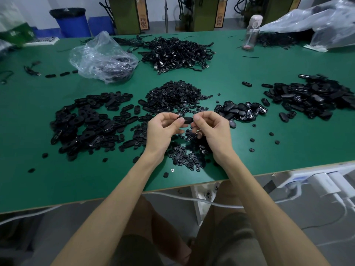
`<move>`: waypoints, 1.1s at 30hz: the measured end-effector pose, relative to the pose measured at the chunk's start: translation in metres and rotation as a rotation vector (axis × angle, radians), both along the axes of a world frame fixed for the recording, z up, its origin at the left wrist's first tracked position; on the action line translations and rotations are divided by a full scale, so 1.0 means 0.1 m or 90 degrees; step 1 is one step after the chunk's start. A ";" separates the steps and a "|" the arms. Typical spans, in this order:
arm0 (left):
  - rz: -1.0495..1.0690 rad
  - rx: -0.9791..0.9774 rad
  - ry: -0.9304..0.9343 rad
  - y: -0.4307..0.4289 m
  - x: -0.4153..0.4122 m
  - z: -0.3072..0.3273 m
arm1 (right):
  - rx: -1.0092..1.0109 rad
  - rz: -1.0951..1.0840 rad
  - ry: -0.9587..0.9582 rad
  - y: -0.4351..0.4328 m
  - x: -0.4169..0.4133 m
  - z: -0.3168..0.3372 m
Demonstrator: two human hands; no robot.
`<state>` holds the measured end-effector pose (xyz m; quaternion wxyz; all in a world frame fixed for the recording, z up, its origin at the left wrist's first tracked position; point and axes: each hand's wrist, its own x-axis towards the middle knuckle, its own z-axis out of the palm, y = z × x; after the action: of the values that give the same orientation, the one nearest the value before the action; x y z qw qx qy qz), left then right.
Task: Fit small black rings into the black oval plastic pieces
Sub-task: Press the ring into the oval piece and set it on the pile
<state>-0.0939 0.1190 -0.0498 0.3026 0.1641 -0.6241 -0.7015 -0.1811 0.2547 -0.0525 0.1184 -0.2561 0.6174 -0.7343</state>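
Black oval piece [186, 120] pinched between left hand [164, 129], right hand [211, 129].

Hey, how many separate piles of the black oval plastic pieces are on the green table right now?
3: a large pile of black oval plastic pieces at the left, a small pile centre-right, another large pile far right. Scattered strays are not counted.

Green table [249, 166]: oval pieces [86, 123] heaped at left, more ovals [315, 96] at right, rings [172, 95] piled at centre, cables [176, 52] upper centre, clear bag [101, 56] upper left, bottle [251, 33] upper right.
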 end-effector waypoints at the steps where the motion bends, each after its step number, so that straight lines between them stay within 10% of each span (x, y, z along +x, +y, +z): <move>1: 0.002 -0.001 0.000 0.00 0.00 0.00 | -0.009 0.003 -0.006 0.00 0.00 0.00; 33: 0.039 0.005 -0.013 0.00 -0.01 -0.03 | 0.025 0.027 0.042 0.02 -0.01 0.03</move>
<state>-0.0951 0.1188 -0.0523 0.3167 0.1915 -0.6194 -0.6924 -0.1819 0.2572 -0.0500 0.1187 -0.2907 0.6299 -0.7103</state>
